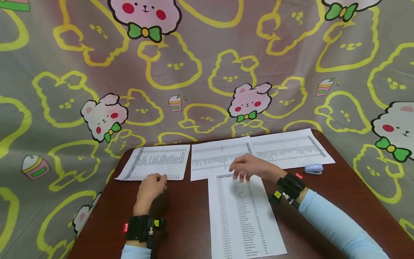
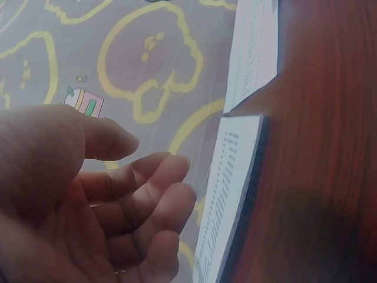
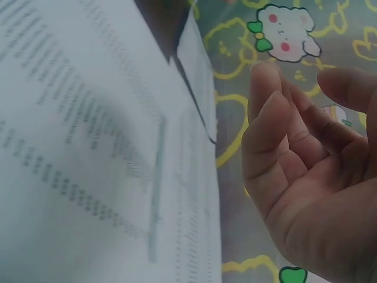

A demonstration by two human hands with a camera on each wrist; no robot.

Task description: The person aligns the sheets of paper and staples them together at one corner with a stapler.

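Observation:
Above the near edge of the left printed sheets (image 1: pixel 158 163), my left hand (image 1: pixel 152 189) hovers with loosely curled fingers and holds nothing. In the left wrist view its thumb stands apart from the fingers (image 2: pixel 168 206), and the printed sheets (image 2: pixel 230 188) show beyond them. My right hand (image 1: pixel 250 167) is over the top end of the front printed sheet (image 1: pixel 237 216), its fingers loosely bent and its palm bare. The right wrist view has that hand (image 3: pixel 312 171) beside a large printed page (image 3: pixel 76 159), with a gap between them.
Two more printed sheets, a middle one (image 1: pixel 207 158) and a right one (image 1: pixel 288 147), lie along the back of the brown table (image 1: pixel 184 223). A light blue stapler (image 1: pixel 313 169) sits near the right side. Behind the table hangs a cartoon-patterned cloth (image 1: pixel 207 72).

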